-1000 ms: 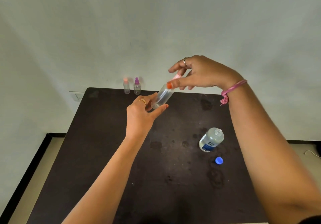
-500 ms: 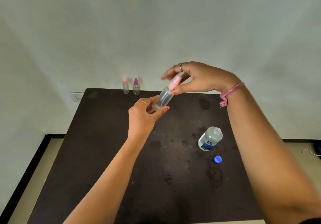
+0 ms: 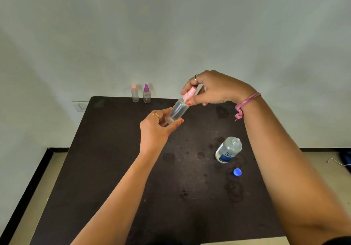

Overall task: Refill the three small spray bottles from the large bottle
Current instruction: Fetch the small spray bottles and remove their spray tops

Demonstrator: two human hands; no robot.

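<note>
My left hand (image 3: pixel 154 129) grips the base of a small clear spray bottle (image 3: pixel 178 110), tilted above the dark table (image 3: pixel 106 168). My right hand (image 3: pixel 212 88) pinches its pink spray top (image 3: pixel 190 92) at the neck. Two more small spray bottles stand at the table's far edge, one with a pink top (image 3: pixel 134 94) and one with a purple top (image 3: pixel 146 94). The large clear bottle (image 3: pixel 228 149) with a blue label stands uncapped at the right, and its blue cap (image 3: pixel 237 172) lies just in front of it.
A pale wall rises behind the table, with a socket plate (image 3: pixel 80 107) low at the left. Wet stains mark the tabletop near the large bottle. Light floor with a dark skirting shows on both sides, and a white cable (image 3: pixel 337 162) lies at the far right.
My right hand has lowered and turned at the pink top, so the top shows more between my fingers. My left hand and the bottle have barely moved.
</note>
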